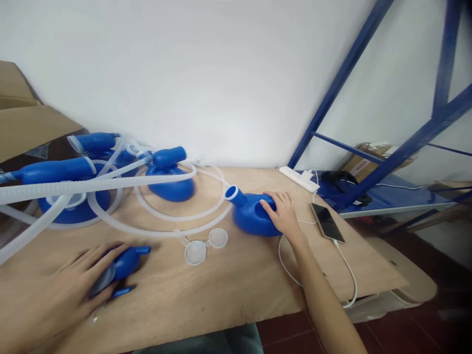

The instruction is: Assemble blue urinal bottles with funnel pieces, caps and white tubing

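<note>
A blue plastic urinal bottle (254,219) rests on the wooden table, its open neck pointing up and left. My right hand (283,211) is closed around the handle at its right side. At the lower left, my left hand (92,278) curls over a blue plastic funnel piece (127,263) with a pale translucent rim. The fingers hide much of that piece. Between my hands lie two small translucent round caps (195,252), joined by a strip. A small blue part (121,292) shows beside the left fingertips.
Corrugated white tubes (92,184) loop across the table's left side among more blue bottles (171,184) and funnel pieces. A cardboard box (29,128) stands behind them. To the right are a phone (327,223) on a cable, a power strip (298,179) and a blue metal rack (342,83).
</note>
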`<state>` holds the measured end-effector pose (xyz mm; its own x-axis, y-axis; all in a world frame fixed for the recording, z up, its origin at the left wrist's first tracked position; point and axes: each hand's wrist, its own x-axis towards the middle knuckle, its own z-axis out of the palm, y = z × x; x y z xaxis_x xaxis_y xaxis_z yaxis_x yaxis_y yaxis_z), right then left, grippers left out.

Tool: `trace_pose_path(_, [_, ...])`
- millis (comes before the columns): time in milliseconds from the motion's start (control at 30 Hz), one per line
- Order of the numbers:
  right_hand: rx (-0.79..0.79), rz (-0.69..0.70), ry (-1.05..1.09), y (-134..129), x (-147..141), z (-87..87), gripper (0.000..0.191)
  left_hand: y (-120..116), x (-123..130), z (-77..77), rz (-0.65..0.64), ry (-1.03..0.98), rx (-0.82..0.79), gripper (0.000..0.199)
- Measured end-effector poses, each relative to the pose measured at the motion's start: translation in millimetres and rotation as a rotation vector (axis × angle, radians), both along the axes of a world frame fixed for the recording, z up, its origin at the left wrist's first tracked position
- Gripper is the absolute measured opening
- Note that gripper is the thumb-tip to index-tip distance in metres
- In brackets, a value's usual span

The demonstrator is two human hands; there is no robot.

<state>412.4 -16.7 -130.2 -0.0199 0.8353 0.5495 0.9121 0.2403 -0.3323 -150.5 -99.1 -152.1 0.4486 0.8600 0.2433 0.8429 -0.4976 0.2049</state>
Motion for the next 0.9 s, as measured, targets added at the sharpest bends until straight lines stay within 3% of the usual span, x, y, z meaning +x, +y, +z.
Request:
trace_pose_path(67, [0.060,-0.046,-0.005,-1.4,-5.1,6.6,0.051,0.0,12.2,6.3,0.027,0.082,0.019,0.055])
trace_pose_path(133, [0.137,-0.012,0.041,-12.8,-23.6,20.3,0.049,-0.1,30.7,19.2,-0.053,0.145,0.024,0.051])
trace_pose_path(200, [0.123,0.180,0.140,-32.0,-55.6,38.4,0.041,1.0,57.1,36.6,-0.187,0.138,0.099,0.054])
trace_pose_path(233, [0.025,0.355,0.188,-42.0,-74.9,47.2,0.041,2.9,73.1,46.5,-0.247,0.101,0.185,0.057])
trace_pose_path(267, [-0.098,0.524,0.241,-50.6,-94.8,54.8,0.048,6.1,90.7,56.7,-0.290,0.066,0.263,0.057])
trace_pose_path(333, [-0.300,0.713,0.367,-59.7,-130.9,63.3,0.078,17.9,127.2,77.3,-0.368,-0.005,0.393,0.059])
trace_pose_path(400, [-0.325,0.802,0.571,-56.1,-154.5,61.4,0.092,36.3,160.3,95.7,-0.479,-0.083,0.511,0.062])
trace_pose_path(500, [-0.249,0.795,0.918,-37.3,-161.5,44.7,0.088,69.3,193.4,114.4,-0.684,-0.157,0.555,0.065])
trace_pose_path(600, [-0.271,0.710,1.206,-22.3,-149.6,24.0,0.084,94.5,208.0,119.5,-0.750,-0.316,0.418,0.068])
trace_pose_path(767, [-0.392,0.688,1.432,-17.2,-135.9,2.3,0.088,111.5,219.5,106.1,-0.505,-0.815,0.008,0.056])
trace_pose_path(900, [-0.400,0.739,1.587,-18.8,-134.2,3.3,0.079,122.1,222.1,96.2,-0.405,-0.843,-0.140,0.058])
